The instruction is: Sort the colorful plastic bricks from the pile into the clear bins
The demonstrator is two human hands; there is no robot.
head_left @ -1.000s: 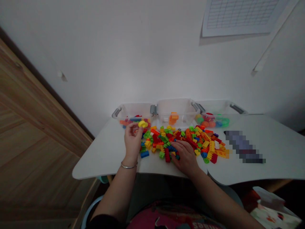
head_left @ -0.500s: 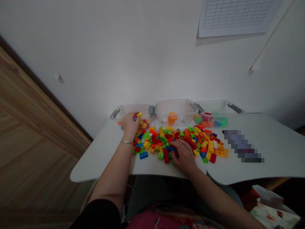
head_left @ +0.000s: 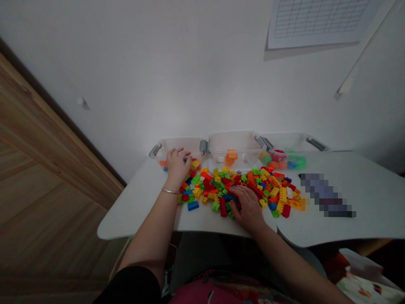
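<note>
At twelve o'clock there is a pale plain wall (head_left: 202, 84). A sheet with printed grid (head_left: 313, 23) hangs on it at one o'clock. At nine o'clock stands a wooden plank panel (head_left: 38, 181), slanting. The white worktop (head_left: 363, 198) has rounded corners and touches or nearly touches the wall. The light is dim and soft.

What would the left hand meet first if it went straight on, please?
The left hand would probably meet the far side of the left bin; its height is unclear, so it might pass above and reach the wall.
</note>
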